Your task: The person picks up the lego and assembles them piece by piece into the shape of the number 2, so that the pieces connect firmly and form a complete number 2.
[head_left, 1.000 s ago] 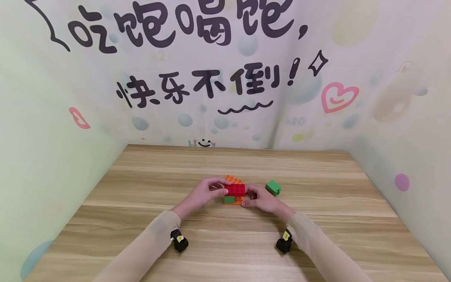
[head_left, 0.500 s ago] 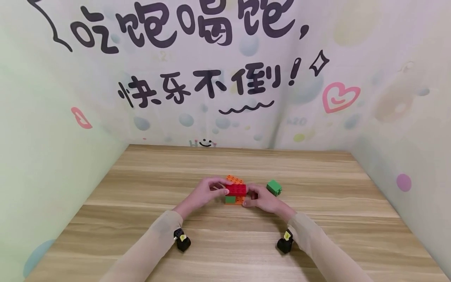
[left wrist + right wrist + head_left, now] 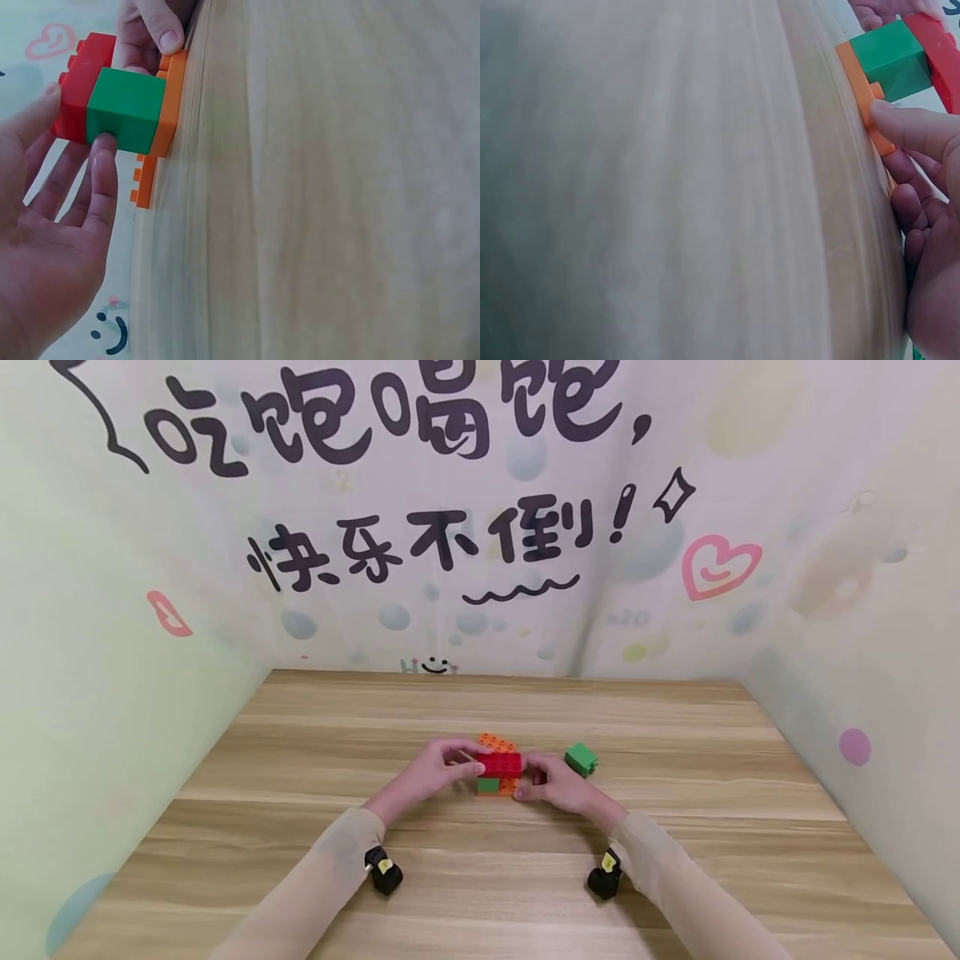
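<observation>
A red toy building brick [image 3: 500,765] lies across the top of a green brick [image 3: 126,110], overhanging to the right. Beneath the green brick, orange plates [image 3: 171,105] rest on the table. My left hand [image 3: 437,768] holds the red brick at its left end, thumb on its near side, while a fingertip touches the green brick. My right hand [image 3: 557,783] pinches the right end of the orange plate, with its thumb on the front edge in the right wrist view. Its other fingers are partly hidden behind the stack.
A separate green brick [image 3: 581,759] lies just beyond the right hand on the wooden table [image 3: 480,893]. Black wrist cameras [image 3: 385,872] hang under both sleeves. A printed wall sheet [image 3: 420,568] stands along the table's far edge.
The head view shifts slightly. Hands and bricks otherwise keep the same places and grips.
</observation>
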`<state>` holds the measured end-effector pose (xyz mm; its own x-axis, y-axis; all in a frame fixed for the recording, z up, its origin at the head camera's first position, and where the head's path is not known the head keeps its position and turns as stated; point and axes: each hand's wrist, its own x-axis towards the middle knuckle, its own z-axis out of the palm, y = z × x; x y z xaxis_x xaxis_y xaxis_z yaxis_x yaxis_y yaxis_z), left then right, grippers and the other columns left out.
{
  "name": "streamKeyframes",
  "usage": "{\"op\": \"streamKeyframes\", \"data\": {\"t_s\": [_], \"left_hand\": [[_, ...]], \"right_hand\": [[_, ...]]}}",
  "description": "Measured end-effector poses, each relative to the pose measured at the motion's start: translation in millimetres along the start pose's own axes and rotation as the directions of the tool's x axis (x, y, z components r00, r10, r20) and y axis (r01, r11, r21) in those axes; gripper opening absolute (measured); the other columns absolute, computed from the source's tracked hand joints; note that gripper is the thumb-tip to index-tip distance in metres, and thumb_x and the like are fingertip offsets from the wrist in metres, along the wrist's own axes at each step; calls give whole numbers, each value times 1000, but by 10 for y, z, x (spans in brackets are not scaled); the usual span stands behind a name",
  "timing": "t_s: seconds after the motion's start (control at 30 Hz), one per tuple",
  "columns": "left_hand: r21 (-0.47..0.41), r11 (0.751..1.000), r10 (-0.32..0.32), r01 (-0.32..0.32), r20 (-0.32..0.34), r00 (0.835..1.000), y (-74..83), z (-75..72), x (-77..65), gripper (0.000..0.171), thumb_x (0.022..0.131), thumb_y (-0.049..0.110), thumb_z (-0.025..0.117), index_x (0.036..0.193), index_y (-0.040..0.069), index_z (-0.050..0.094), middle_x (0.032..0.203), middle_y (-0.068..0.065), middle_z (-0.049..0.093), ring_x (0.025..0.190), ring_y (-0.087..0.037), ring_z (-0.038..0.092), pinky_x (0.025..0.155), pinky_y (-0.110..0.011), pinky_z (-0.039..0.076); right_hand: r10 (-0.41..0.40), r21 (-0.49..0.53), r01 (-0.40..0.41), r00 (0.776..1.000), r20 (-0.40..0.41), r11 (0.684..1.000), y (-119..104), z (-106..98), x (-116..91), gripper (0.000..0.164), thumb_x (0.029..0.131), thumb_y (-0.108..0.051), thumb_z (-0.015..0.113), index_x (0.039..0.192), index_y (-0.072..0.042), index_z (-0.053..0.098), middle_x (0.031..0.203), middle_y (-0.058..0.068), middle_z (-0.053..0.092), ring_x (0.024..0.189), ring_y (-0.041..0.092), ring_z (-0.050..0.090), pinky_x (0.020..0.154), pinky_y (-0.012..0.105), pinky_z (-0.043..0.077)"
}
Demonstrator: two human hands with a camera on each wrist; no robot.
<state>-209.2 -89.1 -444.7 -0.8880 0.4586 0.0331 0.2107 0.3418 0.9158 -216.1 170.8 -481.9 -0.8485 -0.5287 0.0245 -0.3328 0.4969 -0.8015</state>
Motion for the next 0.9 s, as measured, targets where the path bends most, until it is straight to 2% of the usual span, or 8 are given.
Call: {"op": "streamKeyframes", "data": {"t_s": [0.1,0.27,0.37,0.53,0.67,0.9], "left_hand": [[6,1000,-9,9,-4,1000,2,7,-19,27,91,17,72,118,15,72,115,-10,71,93,-17,65,76,-34,55],[13,1000,21,-21,2,1000,-11,33,-39,28,90,17,72,118,14,72,115,-10,72,93,-18,66,76,-32,55],[17,1000,17,-17,3,1000,-21,42,-44,27,91,18,72,117,14,72,115,-10,71,92,-17,66,76,-31,55],[18,1000,0,0,1,1000,-27,52,-61,26,91,20,72,116,15,72,116,-10,71,92,-17,65,77,-35,55],[23,1000,20,-20,2,1000,-22,57,-76,27,91,20,72,117,14,72,116,-11,71,92,-18,66,76,-34,55],[26,1000,5,-5,12,1000,-8,41,-77,26,92,23,71,117,17,71,117,-8,70,93,-17,65,76,-34,55]], "right_hand": [[-3,3,3,1000,9,1000,2,8,-1,26,86,-21,76,109,-15,66,86,2,54,77,14,46,67,22,37],[-14,15,14,1000,25,1000,4,6,-5,25,86,-20,76,108,-14,67,87,5,54,77,15,46,67,22,37],[-21,24,20,999,31,1000,8,0,-8,24,85,-21,77,105,-13,66,87,6,54,77,14,46,67,22,37],[-18,23,17,999,36,1000,-6,-3,-19,24,84,-20,78,102,-14,65,85,5,53,77,14,46,67,22,37],[-13,27,12,999,41,1000,-11,4,-29,23,84,-21,78,102,-14,65,85,4,52,76,14,45,67,22,36],[-13,31,12,999,39,999,-9,-3,-32,24,85,-21,77,104,-13,66,85,3,52,76,14,46,66,22,36]]}}
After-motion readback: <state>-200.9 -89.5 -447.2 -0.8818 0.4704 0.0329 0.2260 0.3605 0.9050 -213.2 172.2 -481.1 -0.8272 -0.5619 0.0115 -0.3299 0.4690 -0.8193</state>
